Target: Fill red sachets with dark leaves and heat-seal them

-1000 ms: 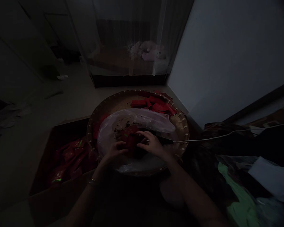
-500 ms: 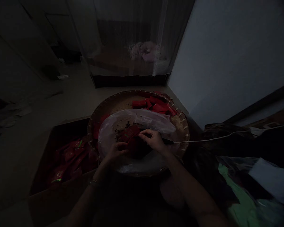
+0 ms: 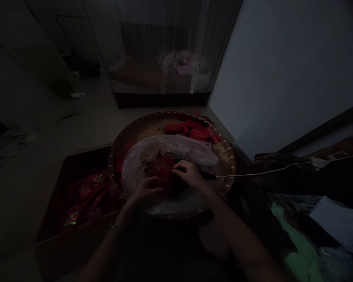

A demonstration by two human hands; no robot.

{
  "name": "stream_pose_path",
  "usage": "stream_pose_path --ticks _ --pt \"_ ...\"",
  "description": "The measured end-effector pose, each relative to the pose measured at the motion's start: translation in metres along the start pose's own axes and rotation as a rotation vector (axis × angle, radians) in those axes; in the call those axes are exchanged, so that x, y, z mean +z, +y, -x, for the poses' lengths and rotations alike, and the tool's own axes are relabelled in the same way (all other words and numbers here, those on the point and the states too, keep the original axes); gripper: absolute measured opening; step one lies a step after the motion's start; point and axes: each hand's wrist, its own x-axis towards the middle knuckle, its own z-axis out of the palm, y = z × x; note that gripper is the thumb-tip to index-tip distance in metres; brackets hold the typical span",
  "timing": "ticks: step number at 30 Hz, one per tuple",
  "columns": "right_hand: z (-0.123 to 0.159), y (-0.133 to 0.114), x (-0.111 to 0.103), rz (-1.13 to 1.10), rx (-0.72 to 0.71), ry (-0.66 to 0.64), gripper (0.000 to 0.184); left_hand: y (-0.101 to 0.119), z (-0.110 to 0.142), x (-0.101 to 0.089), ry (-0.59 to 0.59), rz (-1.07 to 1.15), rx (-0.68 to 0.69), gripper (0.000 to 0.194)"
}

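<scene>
Head view: the right hand (image 3: 190, 173) is pinching a red packet (image 3: 165, 172) at 3 o'clock, seemingly adjusting it; the left hand (image 3: 144, 191) is curving open at 8 o'clock, contact unclear.

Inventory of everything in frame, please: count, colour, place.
basket: 1, tan, centre
sheet: 1, translucent white, in basket
crumbs: uncountable, dark, on sheet
packet: 1, red, between hands
loose packets: several, red, basket's far side and left edge
box: 1, brown, left of basket
boxed packets: many, red, in box
tool: 1, black, by right hand
cord: 1, white, running right from tool
cloths: several, green, pale blue, dark, right
curtain: 1, sheer, back
bundle: count unclear, pink, behind curtain
wall: 1, pale, right
left hand: 1, at packet's left, grip unclear
right hand: 1, pinching packet's edge
</scene>
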Motion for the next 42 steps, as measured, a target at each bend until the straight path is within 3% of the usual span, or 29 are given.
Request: stream_pose_path --ticks 6,8,12,16,20,24,29,31,35,39,42 --pt "-0.002 0.0 -0.014 -0.188 0.187 -0.154 0.023 0.004 -0.005 -0.006 -0.047 -0.023 0.07 0.038" --pt "-0.003 0.002 -0.011 -0.254 0.24 -0.114 0.021 0.002 -0.008 -0.007 -0.03 -0.014 0.097 0.038" --pt "0.0 0.007 0.001 -0.309 0.322 0.001 0.052 -0.003 -0.008 -0.003 -0.027 0.057 0.093 0.039" --pt "0.005 0.004 0.007 -0.215 0.353 -0.037 0.024 -0.001 -0.007 0.003 0.026 0.066 0.107 0.046" --pt "0.006 -0.004 0.008 -0.119 0.241 -0.048 0.012 0.014 -0.011 0.005 0.084 0.096 0.165 0.051" --pt "0.005 -0.003 0.009 -0.113 0.187 -0.015 0.012 0.03 -0.016 0.009 0.184 0.067 0.125 0.039" --pt "0.007 0.011 0.015 -0.185 0.3 0.0 0.021 0.035 -0.018 0.02 0.188 0.101 0.083 0.038" --pt "0.009 0.018 0.019 -0.189 0.342 0.015 0.025 0.033 -0.017 0.024 0.138 0.148 0.061 0.043" --pt "0.01 0.03 0.02 -0.162 0.341 0.015 0.031 0.025 -0.011 0.032 -0.127 0.285 -0.087 0.052" --pt "0.015 0.048 0.002 0.024 0.216 0.032 0.031 0.019 -0.007 0.035 -0.096 0.438 -0.185 0.05" --pt "0.024 0.067 -0.016 0.485 0.242 -0.09 0.051 0.018 -0.006 0.034 -0.094 0.482 -0.198 0.048"
